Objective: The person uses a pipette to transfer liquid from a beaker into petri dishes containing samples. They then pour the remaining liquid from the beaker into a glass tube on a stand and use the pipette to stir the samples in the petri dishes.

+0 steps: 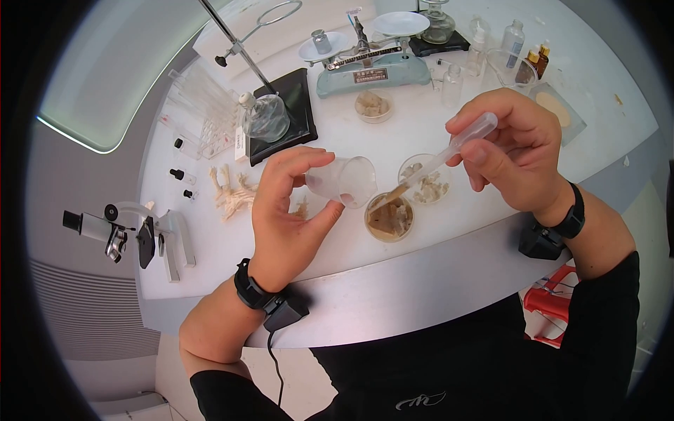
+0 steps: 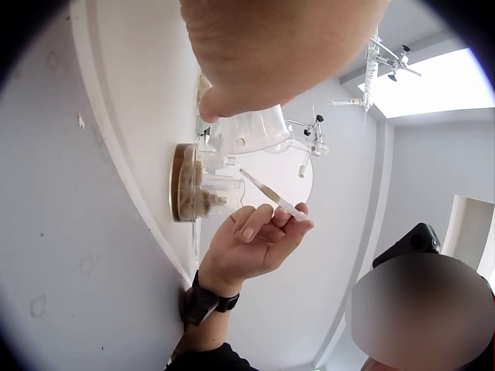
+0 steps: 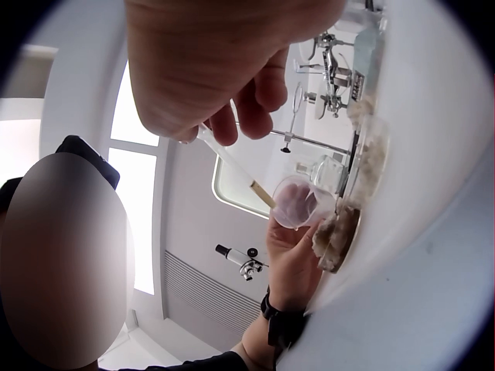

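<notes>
My left hand (image 1: 284, 217) grips a clear plastic cup (image 1: 340, 181), tilted on its side with its mouth toward the right. Between thumb and fingers of my right hand (image 1: 516, 151) is a translucent dropper (image 1: 449, 151), slanting down to the left, with brownish liquid in its lower part. The dropper's tip is close to the cup's mouth, above a round dish (image 1: 390, 237) of brown liquid and pale chunks; whether they touch, I cannot tell. In the right wrist view the cup (image 3: 298, 202) is beside the dropper (image 3: 240, 171). A second dish (image 1: 441, 199) holds pale pieces.
Behind are a balance (image 1: 372, 78), a third dish (image 1: 374, 119) of chunks and a ring stand base (image 1: 298, 112) with a glass flask (image 1: 267, 119). Pale branching pieces (image 1: 232, 193), small vials (image 1: 181, 175) and a microscope (image 1: 165, 231) are at left. Bottles (image 1: 514, 42) stand back right.
</notes>
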### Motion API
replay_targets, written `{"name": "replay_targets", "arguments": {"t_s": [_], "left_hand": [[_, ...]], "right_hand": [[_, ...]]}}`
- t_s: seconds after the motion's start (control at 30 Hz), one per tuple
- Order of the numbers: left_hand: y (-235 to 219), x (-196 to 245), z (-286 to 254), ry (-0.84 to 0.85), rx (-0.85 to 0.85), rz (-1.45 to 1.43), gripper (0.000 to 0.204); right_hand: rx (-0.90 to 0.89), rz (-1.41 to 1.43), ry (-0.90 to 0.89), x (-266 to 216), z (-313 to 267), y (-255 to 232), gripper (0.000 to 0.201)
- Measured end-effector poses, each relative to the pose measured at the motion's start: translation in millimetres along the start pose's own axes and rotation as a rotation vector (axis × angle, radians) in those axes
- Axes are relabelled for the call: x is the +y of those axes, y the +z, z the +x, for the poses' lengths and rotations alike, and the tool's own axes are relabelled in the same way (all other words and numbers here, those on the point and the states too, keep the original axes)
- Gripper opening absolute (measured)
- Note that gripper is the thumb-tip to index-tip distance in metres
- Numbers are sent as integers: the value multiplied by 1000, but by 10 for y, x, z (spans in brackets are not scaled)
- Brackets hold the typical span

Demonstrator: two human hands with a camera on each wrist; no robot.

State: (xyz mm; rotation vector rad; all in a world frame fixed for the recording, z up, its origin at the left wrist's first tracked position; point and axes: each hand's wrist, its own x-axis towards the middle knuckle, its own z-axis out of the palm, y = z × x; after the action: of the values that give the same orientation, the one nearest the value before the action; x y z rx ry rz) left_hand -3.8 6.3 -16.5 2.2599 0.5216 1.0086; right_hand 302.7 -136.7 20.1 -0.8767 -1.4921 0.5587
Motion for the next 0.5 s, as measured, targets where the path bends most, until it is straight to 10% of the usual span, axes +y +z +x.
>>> {"name": "replay_targets", "arguments": {"t_s": [0.5], "left_hand": [[-15, -20, 0, 1, -30, 20, 63]], "right_hand": [[-58, 89, 9, 47, -2, -59, 12]]}}
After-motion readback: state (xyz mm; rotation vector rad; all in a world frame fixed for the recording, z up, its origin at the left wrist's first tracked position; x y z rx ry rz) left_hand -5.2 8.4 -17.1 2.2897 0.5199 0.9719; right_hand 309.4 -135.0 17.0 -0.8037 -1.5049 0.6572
